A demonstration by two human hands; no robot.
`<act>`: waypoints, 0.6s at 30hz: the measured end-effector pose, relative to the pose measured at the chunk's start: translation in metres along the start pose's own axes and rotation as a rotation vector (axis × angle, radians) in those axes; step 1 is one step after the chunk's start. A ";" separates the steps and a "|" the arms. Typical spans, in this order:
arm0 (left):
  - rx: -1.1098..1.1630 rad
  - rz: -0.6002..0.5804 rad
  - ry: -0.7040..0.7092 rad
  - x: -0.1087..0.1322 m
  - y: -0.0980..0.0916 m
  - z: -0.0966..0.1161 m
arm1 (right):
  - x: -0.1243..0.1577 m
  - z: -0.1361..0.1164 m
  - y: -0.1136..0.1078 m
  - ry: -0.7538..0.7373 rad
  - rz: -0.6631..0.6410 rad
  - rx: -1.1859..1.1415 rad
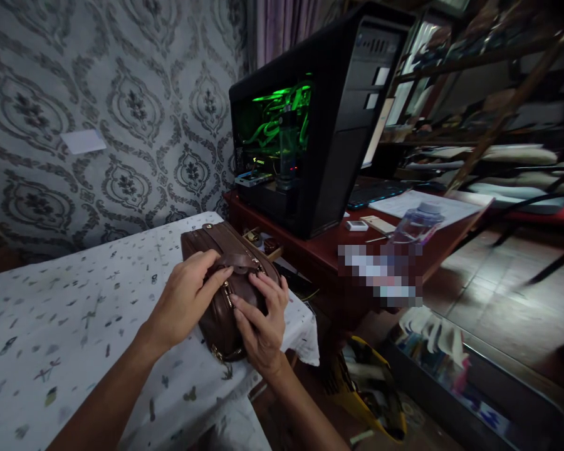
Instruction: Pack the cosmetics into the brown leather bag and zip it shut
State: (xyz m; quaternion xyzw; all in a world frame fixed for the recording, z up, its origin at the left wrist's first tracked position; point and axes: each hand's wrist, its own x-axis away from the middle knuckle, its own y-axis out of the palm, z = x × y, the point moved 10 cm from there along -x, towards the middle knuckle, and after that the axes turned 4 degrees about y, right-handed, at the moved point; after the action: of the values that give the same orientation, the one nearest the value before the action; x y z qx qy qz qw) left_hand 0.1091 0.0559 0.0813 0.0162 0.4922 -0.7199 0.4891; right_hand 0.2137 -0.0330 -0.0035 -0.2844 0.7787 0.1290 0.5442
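A brown leather handbag (219, 313) lies on a table covered with a white printed cloth. It has a short strap handle, gold-coloured zips and a tasselled charm at its near end. My left hand (181, 300) is closed on the bag's top at the strap, thumb and forefinger pinched together. Across from it, my right hand (266, 319) grips the bag's right side, its fingers curled over the top and its thumb beside a short zip. The zip pull lies between the two hands, and my fingers partly hide it.
The white tablecloth (98, 313) drops away just right of the bag. Beyond stands a red-brown desk (310, 250) with a black computer tower (329, 144), a plastic bottle (411, 228) and papers. On the floor are a yellow-edged bag (395, 413) and a grey bin (507, 369) holding things.
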 end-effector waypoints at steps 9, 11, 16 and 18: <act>0.059 -0.031 -0.040 0.003 0.004 -0.004 | 0.000 0.001 0.000 0.009 0.009 -0.002; 0.068 -0.044 -0.045 0.003 0.006 -0.005 | 0.000 0.001 0.000 0.012 0.012 -0.007; 0.052 -0.054 -0.042 0.003 0.009 -0.004 | 0.000 0.001 0.000 0.018 0.019 -0.013; 0.004 -0.032 -0.019 0.003 0.009 -0.003 | 0.000 0.002 -0.001 0.023 0.008 -0.018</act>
State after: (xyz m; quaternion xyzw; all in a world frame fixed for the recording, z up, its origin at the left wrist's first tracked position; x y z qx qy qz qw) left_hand 0.1123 0.0556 0.0721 0.0026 0.4862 -0.7287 0.4823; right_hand 0.2157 -0.0326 -0.0041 -0.2875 0.7848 0.1348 0.5323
